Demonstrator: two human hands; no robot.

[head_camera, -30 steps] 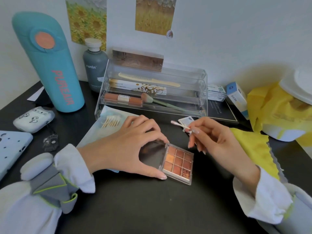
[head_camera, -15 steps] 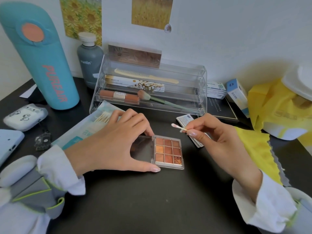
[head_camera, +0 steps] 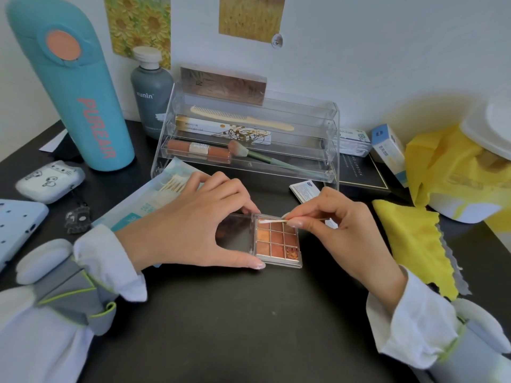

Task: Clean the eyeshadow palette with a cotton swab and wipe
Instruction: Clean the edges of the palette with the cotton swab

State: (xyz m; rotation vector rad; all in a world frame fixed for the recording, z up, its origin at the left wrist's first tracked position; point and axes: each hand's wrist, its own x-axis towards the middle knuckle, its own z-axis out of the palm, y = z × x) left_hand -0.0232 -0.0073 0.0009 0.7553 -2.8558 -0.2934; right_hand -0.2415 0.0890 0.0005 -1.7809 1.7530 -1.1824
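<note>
An open eyeshadow palette (head_camera: 278, 241) with orange and brown pans lies flat on the black desk, its mirrored lid folded out to the left. My left hand (head_camera: 193, 228) grips the lid between thumb and fingers. My right hand (head_camera: 343, 228) pinches a cotton swab (head_camera: 272, 221), whose white tip rests on the palette's top left edge. A wipe packet (head_camera: 149, 203) with spare swabs on it lies behind my left hand. A small white sachet (head_camera: 304, 189) sits behind my right hand.
A clear acrylic organiser (head_camera: 249, 139) with comb, brush and tubes stands behind the palette. A tall teal bottle (head_camera: 80, 92) and grey bottle (head_camera: 150, 89) stand at back left. A yellow cloth (head_camera: 412, 239) lies right; an earbud case (head_camera: 49, 181) and phone (head_camera: 16, 228) lie left.
My right hand has come down and left, bringing the swab tip from above the desk onto the palette's top edge. My left hand keeps its hold on the lid.
</note>
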